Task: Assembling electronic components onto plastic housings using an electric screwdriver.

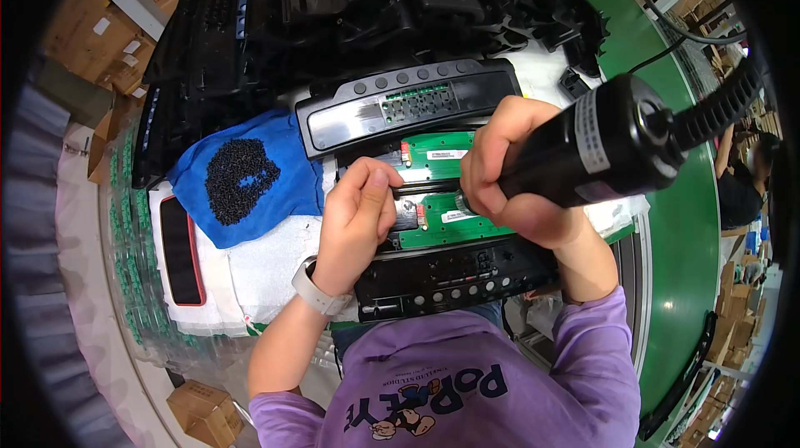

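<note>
My right hand (pixel 510 177) is wrapped around a thick black electric screwdriver (pixel 575 152), with its tip end pointing down left over the green circuit boards. One green board (pixel 442 170) lies farther away and another green board (pixel 454 234) nearer me, with a dark strip between them. At the boards' left end my left hand (pixel 358 208) is closed, thumb and fingertips pressed together; whatever they pinch is too small or hidden. A black plastic panel (pixel 333 125) with round buttons lies beyond the boards. Closest to my body is a second black panel (pixel 457 278) with round holes.
Small black screws (pixel 236 181) are heaped on a blue cloth (pixel 287 210) at left. Beside it lies a phone (pixel 180 252) with a red edge. Black plastic housings (pixel 375 15) are stacked at the back. A ribbed cable (pixel 721 106) trails right from the screwdriver.
</note>
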Available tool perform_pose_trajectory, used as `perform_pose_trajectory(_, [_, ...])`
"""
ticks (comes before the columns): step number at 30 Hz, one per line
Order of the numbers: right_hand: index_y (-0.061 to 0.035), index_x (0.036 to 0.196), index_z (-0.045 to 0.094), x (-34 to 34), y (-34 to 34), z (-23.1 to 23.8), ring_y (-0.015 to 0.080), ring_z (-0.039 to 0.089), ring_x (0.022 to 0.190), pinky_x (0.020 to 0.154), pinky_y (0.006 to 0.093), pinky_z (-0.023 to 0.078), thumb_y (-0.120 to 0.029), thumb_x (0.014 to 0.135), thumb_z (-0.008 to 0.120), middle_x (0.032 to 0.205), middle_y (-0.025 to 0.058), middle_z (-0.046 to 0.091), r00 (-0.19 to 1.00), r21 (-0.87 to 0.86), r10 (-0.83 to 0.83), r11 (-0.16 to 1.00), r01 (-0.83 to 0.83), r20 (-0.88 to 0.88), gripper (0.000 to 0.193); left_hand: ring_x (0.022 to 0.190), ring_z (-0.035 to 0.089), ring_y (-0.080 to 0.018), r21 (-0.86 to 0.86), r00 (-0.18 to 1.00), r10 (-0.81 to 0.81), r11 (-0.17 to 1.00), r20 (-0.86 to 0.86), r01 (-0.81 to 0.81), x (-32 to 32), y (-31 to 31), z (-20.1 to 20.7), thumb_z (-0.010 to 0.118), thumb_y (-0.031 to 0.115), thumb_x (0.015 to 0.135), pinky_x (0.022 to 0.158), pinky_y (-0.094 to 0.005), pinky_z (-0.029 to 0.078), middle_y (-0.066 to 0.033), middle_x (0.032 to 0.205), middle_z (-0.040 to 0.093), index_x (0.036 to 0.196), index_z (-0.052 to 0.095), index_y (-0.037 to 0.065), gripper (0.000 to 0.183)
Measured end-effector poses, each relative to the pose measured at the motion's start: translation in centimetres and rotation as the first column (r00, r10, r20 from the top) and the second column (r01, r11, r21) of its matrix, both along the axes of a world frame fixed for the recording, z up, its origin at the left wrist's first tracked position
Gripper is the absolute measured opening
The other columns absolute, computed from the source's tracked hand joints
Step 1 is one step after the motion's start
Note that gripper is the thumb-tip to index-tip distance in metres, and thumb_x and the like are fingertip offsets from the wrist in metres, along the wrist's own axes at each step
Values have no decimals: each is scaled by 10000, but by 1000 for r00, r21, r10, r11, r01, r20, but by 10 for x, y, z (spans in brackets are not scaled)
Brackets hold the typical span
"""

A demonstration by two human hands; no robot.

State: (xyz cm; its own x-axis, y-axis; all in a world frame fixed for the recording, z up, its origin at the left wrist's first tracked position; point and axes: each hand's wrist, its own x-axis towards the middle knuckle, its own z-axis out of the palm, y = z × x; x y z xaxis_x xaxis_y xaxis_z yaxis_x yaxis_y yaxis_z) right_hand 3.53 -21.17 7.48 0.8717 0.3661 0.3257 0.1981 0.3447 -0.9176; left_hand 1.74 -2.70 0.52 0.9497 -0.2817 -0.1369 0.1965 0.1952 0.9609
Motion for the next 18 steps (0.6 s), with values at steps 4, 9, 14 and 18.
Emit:
perform_pose_trajectory(4, [-6, 802, 450, 1, -4, 4, 104, 441, 455, 434, 225, 369, -233, 649, 793, 563, 33, 468, 999, -6, 0, 1000, 0, -36, 439, 471, 273, -27, -2, 997, 64, 998, 50, -64, -1, -1, -6, 386, 188, 965, 431, -183, 247, 44, 544, 355, 921, 476, 37, 182])
perform_pose_trajectory(9, [16, 861, 458, 7, -7, 1, 106, 452, 451, 431, 230, 362, -303, 679, 784, 551, 31, 475, 998, 36, 64, 997, -65, 7, 491, 463, 318, -32, -72, 996, 84, 994, 26, -82, 1, -1, -2, 427, 153, 946, 431, -179, 267, -4, 602, 473, 931, 474, 29, 133])
perform_pose_trajectory(14, [-31, 993, 449, 20, -19, 5, 110, 477, 466, 500, 266, 416, -354, 808, 599, 626, 19, 492, 968, 424, 170, 875, -234, 184, 401, 421, 439, -43, -67, 997, 58, 996, -56, -62, 0, 3, 5, 490, 144, 918, 384, -172, 297, -93, 685, 606, 882, 515, 6, 145])
perform_pose_trajectory(18, [-47, 1039, 447, 24, -25, 7, 130, 504, 499, 571, 311, 434, -431, 839, 546, 653, 11, 499, 966, 498, 151, 834, -239, 211, 445, 414, 429, -35, -11, 998, -15, 1000, -62, 14, -5, 6, 9, 528, 125, 897, 378, -167, 299, -71, 641, 591, 822, 550, -6, 152])
